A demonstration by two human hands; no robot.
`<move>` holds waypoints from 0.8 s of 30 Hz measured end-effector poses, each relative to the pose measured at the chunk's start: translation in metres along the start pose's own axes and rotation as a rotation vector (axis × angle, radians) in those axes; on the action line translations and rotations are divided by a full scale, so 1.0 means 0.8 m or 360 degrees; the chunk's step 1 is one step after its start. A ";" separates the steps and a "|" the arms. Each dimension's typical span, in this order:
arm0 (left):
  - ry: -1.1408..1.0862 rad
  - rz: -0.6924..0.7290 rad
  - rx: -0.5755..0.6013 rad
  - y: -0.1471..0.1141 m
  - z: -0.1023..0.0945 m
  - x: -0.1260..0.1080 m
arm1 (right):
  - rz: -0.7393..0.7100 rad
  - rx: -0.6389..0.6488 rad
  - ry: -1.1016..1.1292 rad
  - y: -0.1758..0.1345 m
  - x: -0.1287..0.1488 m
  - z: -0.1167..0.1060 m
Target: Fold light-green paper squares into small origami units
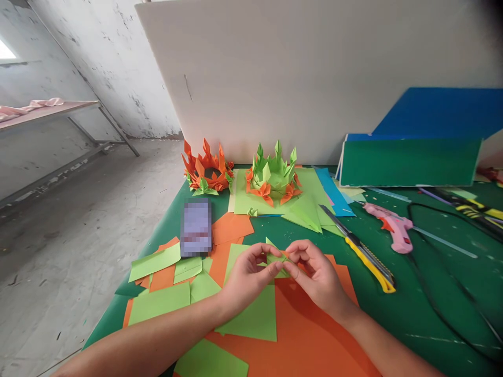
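Observation:
Both my hands meet over the sheets in the middle of the table, pinching one small folded piece of green paper (pixel 276 257). My left hand (pixel 253 269) grips its left side between thumb and fingers. At its right side, the thumb and fingertips of my right hand (pixel 312 269) are closed on it. Beneath them lie a green paper sheet (pixel 257 314) and a large orange paper sheet (pixel 314 335). Beyond my hands stand a green folded-paper crown (pixel 275 173) with orange flowers and an orange folded-paper crown (pixel 208 167) with green pieces.
Right of my hands lie a yellow utility knife (pixel 361 251) and a pink glue gun (pixel 391 225) with its cord. A blurred rectangular object (pixel 195 228) rests at left near paper scraps (pixel 155 262). Green and blue boards (pixel 411 162) lean at the back right.

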State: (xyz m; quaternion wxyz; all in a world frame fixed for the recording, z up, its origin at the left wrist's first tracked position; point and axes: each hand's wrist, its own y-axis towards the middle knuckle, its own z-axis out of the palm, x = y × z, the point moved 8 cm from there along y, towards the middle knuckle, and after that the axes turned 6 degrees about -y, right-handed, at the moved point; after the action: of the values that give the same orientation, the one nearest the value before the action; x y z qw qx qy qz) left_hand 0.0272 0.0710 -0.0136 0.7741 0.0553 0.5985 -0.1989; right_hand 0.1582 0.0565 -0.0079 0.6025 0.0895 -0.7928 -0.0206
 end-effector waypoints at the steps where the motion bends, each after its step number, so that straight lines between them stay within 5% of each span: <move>1: -0.0018 0.0004 0.0004 0.000 0.001 0.000 | 0.0001 -0.0007 0.0002 0.000 0.000 0.000; 24: 0.0035 0.0082 -0.0021 0.004 -0.003 -0.007 | 0.0178 0.0315 0.0059 -0.004 -0.004 0.015</move>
State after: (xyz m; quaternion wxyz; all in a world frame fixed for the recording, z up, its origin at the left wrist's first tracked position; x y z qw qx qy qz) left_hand 0.0253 0.0761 -0.0092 0.7728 0.0677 0.6066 -0.1741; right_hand 0.1481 0.0534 -0.0147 0.6055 0.1045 -0.7834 0.0932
